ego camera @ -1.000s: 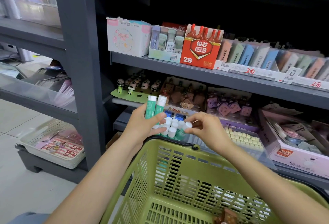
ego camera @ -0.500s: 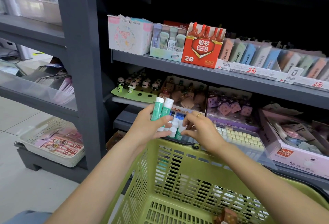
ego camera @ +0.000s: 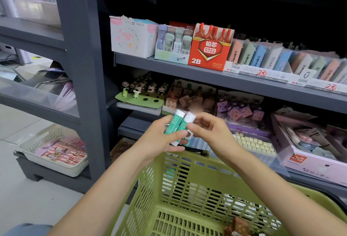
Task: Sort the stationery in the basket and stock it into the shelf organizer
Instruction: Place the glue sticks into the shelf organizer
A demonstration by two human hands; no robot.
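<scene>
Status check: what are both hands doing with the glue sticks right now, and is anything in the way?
Left hand grips two green glue sticks. Right hand pinches the right stick's cap end. Both above basket rim, before the shelf; nothing blocking.

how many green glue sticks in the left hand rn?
2: both upright, side by side in the left hand. Left stick, right stick pinched by right hand. Others may be hidden below.

Green, white-capped glue sticks (ego camera: 177,126); olive basket (ego camera: 187,188)

Glue sticks (ego camera: 179,126) partly hidden by both hands. Brown packets (ego camera: 238,227) cut off at bottom edge. Eraser labels (ego camera: 251,55) illegible.
</scene>
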